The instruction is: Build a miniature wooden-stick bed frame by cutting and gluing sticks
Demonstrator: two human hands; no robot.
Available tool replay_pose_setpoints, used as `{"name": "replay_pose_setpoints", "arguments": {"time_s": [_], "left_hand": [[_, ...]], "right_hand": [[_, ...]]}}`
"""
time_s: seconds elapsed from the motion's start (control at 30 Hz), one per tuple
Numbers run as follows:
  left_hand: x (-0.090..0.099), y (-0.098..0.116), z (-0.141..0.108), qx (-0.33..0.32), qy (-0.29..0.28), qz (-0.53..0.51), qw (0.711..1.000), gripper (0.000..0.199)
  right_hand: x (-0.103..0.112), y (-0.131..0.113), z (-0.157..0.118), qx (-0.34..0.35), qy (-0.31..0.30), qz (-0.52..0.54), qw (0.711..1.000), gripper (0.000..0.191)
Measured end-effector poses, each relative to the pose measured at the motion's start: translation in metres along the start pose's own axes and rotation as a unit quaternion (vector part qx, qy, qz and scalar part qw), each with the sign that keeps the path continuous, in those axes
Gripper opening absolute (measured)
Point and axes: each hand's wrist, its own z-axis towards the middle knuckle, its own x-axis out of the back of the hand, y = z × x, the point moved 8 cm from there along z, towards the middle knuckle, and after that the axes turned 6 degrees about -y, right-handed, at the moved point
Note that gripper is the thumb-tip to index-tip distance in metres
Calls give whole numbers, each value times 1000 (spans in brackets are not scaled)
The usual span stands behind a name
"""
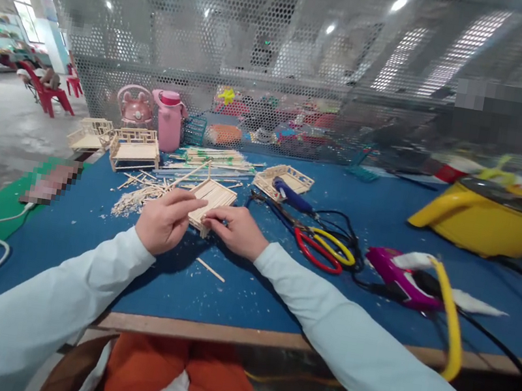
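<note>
A small miniature furniture piece of pale wooden sticks (215, 195), with a slatted top and short legs, stands on the blue tabletop between my hands. My left hand (164, 221) is at its left side, index finger reaching over the slats, the other fingers curled; the thumb side is partly hidden. My right hand (239, 230) pinches at its near right corner, thumb and index finger together; any small stick between them is hidden. A loose stick (210, 270) lies in front. Left of the piece is a heap of short stick bits (139, 199).
Behind stand stick-built models (135, 150), longer sticks (217, 161) and a pink bottle (169, 121). To the right are a blue glue gun (293, 195), red-and-yellow-handled scissors (319, 250), a purple power strip (401, 280) with cables, and a yellow basket (495, 219). Perforated metal closes the back.
</note>
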Motion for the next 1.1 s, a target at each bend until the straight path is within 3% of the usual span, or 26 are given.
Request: {"name": "replay_pose_setpoints", "arguments": {"time_s": [0.13, 0.33, 0.53, 1.1], "left_hand": [[-15, -6, -11, 41, -73, 16, 996, 41], [-27, -9, -12, 58, -113, 8, 992, 42], [-29, -12, -13, 81, -113, -5, 990, 42], [-26, -8, -10, 65, -94, -4, 993, 39]], "right_hand": [[0, -3, 0, 8, -6, 0, 1000, 16], [0, -4, 0, 11, -8, 1, 1000, 16], [-1, -3, 0, 5, -10, 5, 1000, 16], [0, -4, 0, 13, 0, 20, 1000, 17]]}}
